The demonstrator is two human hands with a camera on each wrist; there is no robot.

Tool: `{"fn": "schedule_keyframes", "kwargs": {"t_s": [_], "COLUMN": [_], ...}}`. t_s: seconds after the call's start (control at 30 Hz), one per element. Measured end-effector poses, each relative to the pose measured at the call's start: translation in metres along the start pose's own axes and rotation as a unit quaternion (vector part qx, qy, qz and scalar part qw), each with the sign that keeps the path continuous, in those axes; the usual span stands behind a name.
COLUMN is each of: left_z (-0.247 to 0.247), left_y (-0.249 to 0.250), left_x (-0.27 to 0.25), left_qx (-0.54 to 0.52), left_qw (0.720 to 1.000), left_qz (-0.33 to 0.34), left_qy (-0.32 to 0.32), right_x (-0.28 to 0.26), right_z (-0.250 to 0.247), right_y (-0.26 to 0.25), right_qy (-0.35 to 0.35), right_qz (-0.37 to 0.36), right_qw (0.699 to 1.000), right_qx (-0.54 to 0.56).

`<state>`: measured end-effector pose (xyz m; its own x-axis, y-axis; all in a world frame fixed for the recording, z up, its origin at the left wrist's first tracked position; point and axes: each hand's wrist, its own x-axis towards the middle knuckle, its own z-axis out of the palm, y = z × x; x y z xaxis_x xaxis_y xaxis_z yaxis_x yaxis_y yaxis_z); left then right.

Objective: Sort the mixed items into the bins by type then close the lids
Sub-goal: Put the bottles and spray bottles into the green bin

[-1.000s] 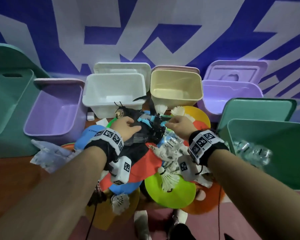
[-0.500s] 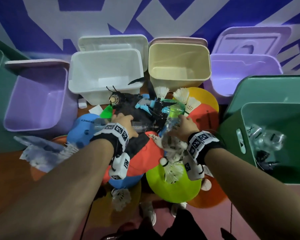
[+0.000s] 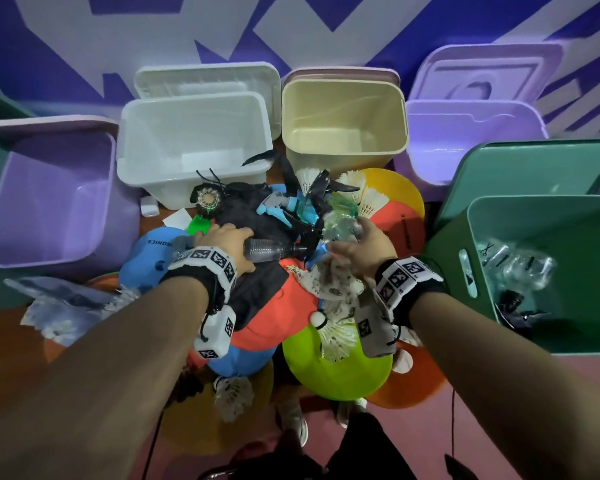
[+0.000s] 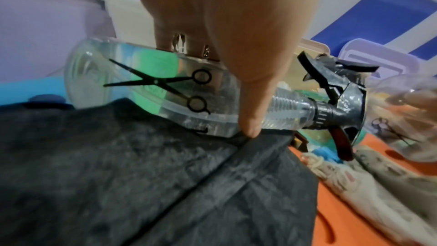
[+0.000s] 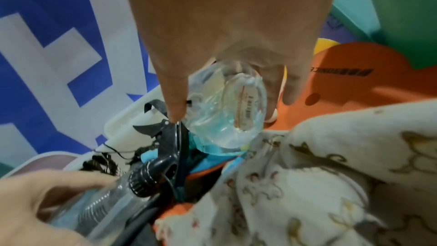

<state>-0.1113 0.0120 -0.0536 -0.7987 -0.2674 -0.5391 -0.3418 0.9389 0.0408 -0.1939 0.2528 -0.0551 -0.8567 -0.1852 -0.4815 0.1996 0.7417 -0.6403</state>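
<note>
A mixed pile lies on the floor between open bins. My left hand [image 3: 227, 242] grips a clear spray bottle [image 3: 267, 250] with a black trigger head; in the left wrist view the bottle [image 4: 151, 89] bears a black scissors print and lies on dark cloth [image 4: 141, 184]. My right hand [image 3: 362, 244] holds a second clear spray bottle [image 3: 340, 226] by its base; the right wrist view shows its bottom [image 5: 227, 108] between thumb and fingers. The green bin [image 3: 568, 341] at right holds several clear spray bottles [image 3: 515, 263].
Lilac bin [image 3: 0, 216], white bin [image 3: 132, 168], cream bin [image 3: 404, 133] and another lilac bin [image 3: 430, 168] ring the pile, lids propped behind. Shuttlecocks [image 3: 371, 200], coloured flat discs [image 3: 333, 375], a patterned cloth [image 3: 329, 285] and a blue spray bottle [image 3: 291, 204] lie in the pile.
The view has moved closer and lower over the pile. My left hand has closed round the clear bottle on the dark cloth, and my right hand has moved onto a second bottle and taken hold of it.
</note>
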Motion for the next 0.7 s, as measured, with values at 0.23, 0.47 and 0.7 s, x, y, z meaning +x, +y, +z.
{"fn": "schedule_keyframes", "kwargs": {"t_s": [0.23, 0.47, 0.7], "left_z": [-0.02, -0.059, -0.121], "left_y": [-0.009, 0.009, 0.06], "left_x": [-0.017, -0.042, -0.063], "left_qx": [-0.167, -0.347, -0.442], "left_qw": [0.983, 0.926, 0.867], "left_qz": [0.01, 0.051, 0.142], "left_qy": [0.075, 0.142, 0.179], "right_x": [-0.015, -0.041, -0.074], "right_z": [-0.015, -0.042, -0.101], "right_y": [-0.016, -0.039, -0.06], "right_qy": [0.028, 0.072, 0.137], "right_qz": [-0.032, -0.095, -0.142], "right_qw": [0.993, 0.984, 0.962], "right_qx": [0.109, 0.129, 0.186]}}
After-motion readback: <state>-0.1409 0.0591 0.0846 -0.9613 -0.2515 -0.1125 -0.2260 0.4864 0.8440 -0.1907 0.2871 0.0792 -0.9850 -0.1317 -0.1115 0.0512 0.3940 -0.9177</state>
